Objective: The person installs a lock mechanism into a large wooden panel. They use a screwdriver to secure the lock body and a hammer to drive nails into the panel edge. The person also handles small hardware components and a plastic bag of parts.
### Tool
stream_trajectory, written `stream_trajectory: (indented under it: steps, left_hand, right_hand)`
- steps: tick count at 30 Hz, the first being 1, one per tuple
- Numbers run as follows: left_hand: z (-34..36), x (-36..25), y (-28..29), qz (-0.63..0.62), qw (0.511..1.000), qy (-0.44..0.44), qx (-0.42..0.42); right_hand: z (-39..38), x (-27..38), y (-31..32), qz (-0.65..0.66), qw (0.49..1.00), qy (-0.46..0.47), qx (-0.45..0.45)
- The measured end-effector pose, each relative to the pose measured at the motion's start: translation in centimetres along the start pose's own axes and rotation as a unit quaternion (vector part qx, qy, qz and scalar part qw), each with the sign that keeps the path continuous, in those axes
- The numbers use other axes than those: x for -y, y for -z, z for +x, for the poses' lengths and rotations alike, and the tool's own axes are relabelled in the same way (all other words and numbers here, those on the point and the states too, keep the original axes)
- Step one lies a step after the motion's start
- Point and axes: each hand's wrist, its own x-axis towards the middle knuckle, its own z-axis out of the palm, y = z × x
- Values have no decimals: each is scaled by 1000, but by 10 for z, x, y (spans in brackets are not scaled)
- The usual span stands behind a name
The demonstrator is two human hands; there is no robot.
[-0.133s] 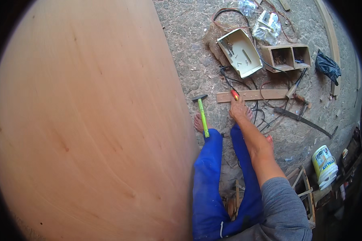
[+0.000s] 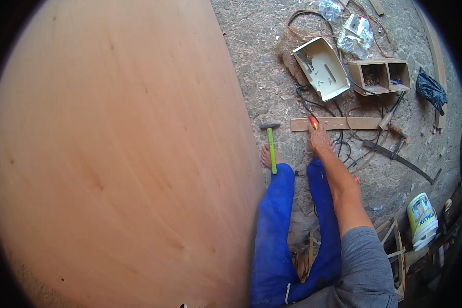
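Note:
My right hand (image 2: 321, 139) is closed around a red-and-yellow tool handle (image 2: 313, 122); the rest of that tool is hidden, so its kind cannot be told. It sits over the left part of a narrow wooden strip (image 2: 339, 123) on the ground. A hammer (image 2: 271, 149) with a dark head and bright green handle stands out beside my left foot, its handle end overlapping my blue trouser leg. My left hand does not show.
A big plywood sheet (image 2: 123, 154) fills the left side. Beyond the strip are a cream tray (image 2: 323, 69), a two-compartment wooden box (image 2: 380, 77), plastic bags and tangled cables. Rightward lie a handsaw (image 2: 400, 160), a black bag (image 2: 431, 91) and a white-and-yellow bucket (image 2: 422, 220).
The whole scene has shifted slightly to the right in the picture. My right hand keeps its hold on the handle, over the same part of the strip.

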Motion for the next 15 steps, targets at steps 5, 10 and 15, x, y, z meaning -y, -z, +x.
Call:
stream_trajectory:
  steps: [5,10,15]
  left_hand:
    - [-12,-16,-6,-155,987,19,35]
    - [-5,-39,-23,-89,996,-5,-9]
    - [-7,-54,-35,-137,989,-33,-45]
  right_hand:
    - [-72,-6,57,133,983,113,-54]
    - [-210,20,192,580,812,-33,44]
    - [-396,57,399,610,777,139,69]
